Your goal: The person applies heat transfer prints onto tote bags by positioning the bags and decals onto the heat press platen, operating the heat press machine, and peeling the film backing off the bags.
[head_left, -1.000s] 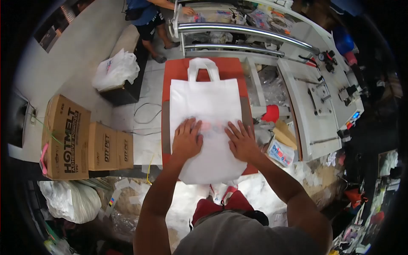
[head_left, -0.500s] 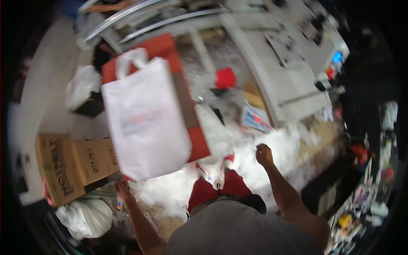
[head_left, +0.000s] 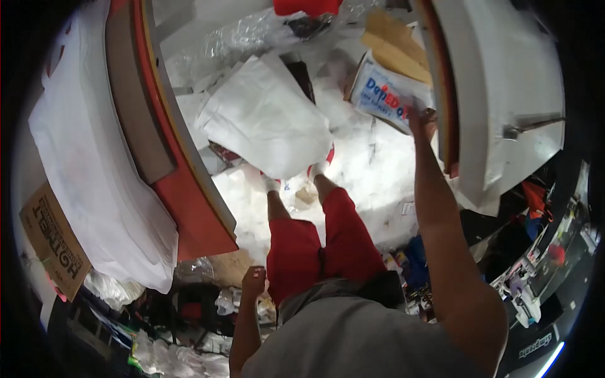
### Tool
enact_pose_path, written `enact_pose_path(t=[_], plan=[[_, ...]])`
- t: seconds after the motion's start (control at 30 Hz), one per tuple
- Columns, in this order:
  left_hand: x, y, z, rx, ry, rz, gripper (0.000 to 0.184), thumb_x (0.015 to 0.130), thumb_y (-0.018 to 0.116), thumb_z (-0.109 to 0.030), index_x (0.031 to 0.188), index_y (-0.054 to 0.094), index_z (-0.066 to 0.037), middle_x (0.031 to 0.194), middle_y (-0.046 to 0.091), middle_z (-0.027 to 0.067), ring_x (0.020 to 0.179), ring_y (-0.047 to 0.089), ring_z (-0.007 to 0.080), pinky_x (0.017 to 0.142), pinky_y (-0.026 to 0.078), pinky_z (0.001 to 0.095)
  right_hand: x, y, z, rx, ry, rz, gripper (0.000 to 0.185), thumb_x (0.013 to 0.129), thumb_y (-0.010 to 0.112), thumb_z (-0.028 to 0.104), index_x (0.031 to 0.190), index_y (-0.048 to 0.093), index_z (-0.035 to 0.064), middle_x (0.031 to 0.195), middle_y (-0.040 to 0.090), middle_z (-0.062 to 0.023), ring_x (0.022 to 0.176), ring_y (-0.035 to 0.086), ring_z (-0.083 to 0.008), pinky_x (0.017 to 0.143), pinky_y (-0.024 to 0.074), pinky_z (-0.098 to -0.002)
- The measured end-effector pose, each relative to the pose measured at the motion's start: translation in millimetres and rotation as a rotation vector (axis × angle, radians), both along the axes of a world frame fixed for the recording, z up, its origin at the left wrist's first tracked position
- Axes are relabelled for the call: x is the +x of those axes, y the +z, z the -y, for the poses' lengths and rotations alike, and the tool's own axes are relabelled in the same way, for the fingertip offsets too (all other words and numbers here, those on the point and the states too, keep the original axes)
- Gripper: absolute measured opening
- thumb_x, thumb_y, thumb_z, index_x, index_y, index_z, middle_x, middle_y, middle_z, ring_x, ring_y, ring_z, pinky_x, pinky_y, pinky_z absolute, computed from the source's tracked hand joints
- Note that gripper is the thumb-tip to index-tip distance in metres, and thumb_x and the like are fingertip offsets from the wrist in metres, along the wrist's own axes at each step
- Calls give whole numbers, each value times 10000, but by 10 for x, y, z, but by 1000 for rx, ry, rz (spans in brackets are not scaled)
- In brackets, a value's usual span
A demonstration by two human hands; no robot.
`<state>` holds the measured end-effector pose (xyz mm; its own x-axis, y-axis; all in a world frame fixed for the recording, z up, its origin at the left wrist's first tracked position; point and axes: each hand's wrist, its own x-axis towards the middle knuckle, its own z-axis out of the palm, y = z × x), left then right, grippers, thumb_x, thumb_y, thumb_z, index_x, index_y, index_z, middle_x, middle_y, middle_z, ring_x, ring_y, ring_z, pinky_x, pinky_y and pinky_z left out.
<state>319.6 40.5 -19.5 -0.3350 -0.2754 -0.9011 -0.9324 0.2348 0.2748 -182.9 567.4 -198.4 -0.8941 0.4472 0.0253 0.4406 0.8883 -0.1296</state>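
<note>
My right hand (head_left: pixel 423 120) is at the lower right corner of a box of printed white sheets (head_left: pixel 384 94) with blue and red lettering; its fingers are blurred against the sheets. My left hand (head_left: pixel 254 278) hangs low beside my red shorts, its fingers curled in, and what it holds, if anything, is too small to tell. A white bag (head_left: pixel 94 157) lies on the red and grey board (head_left: pixel 189 214) at the left, apart from both hands. Brown paper (head_left: pixel 394 47) sticks up from the box.
A white stack of sheets or bags (head_left: pixel 268 116) lies low in front of my feet. A machine's pale panel (head_left: pixel 504 94) stands at the right. The hotmelt carton (head_left: pixel 53 239) is at the far left, near a plastic sack (head_left: pixel 113 288). A red item (head_left: pixel 307 6) shows at the top.
The view has swung right and down. Both hands have left the white bag; my right hand has reached out to the box of printed sheets, and my left hand has dropped to my side.
</note>
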Motion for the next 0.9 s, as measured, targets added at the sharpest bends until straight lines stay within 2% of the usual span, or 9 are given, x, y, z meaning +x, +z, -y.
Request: enact_pose_path(t=[0.13,0.3,0.37,0.47,0.57,0.67,0.7,0.73,0.9], plan=[[-122,11,-85,8,95,-51,256,894,617,-230,1028,628,-12,898,684,130,772,678,223,720,538,345,-54,142,-50,5,31,127,806,642,734,665,1005,639,-48,1054,622,-278,1055,598,-412,915,474,-474],[108,-183,-124,38,102,6,291,881,637,-258,1041,624,-15,974,675,152,877,674,257,776,530,366,-170,461,190,-100,59,128,532,711,678,553,787,703,27,828,686,-191,875,677,-356,825,517,-433],[21,-104,-164,64,113,10,302,875,643,-273,1043,627,-22,984,678,148,922,667,270,803,524,375,-139,433,171,-117,62,131,491,724,667,530,744,716,42,783,699,-174,839,692,-345,808,525,-425],[-23,-49,-161,16,55,-48,309,872,644,-280,1045,631,-24,984,682,141,918,668,269,805,523,375,-94,579,283,-250,-98,145,444,737,704,475,790,713,34,771,700,-143,727,686,-282,733,536,-390],[-13,-115,-45,33,82,-41,314,872,644,-273,1054,627,-18,972,682,142,918,667,266,799,522,370,54,1152,655,-651,-158,-110,399,747,742,405,862,707,25,768,695,-90,667,656,-203,660,526,-338],[-58,-127,85,30,79,-32,301,873,642,-244,1060,622,-9,955,682,144,891,673,250,785,529,359,55,1165,567,-729,-246,15,402,750,763,368,921,693,11,806,690,-76,686,647,-179,609,507,-314],[-90,-103,126,34,70,-51,284,887,626,-225,1075,610,-13,957,676,130,836,670,212,722,527,327,45,1110,494,-743,-269,67,402,752,767,358,935,690,8,818,688,-75,689,643,-176,593,500,-309],[-120,-108,149,43,58,-67,267,902,610,-205,1091,599,-16,959,670,116,781,668,173,659,525,296,42,1017,453,-672,-243,81,385,770,751,361,933,692,16,810,683,-69,683,632,-165,593,493,-299],[-89,-101,185,67,109,4,269,934,573,-233,1108,590,-28,936,652,96,765,652,172,662,515,301,79,862,94,-352,-152,169,332,844,686,372,927,699,50,780,666,-47,659,586,-120,591,463,-258]])
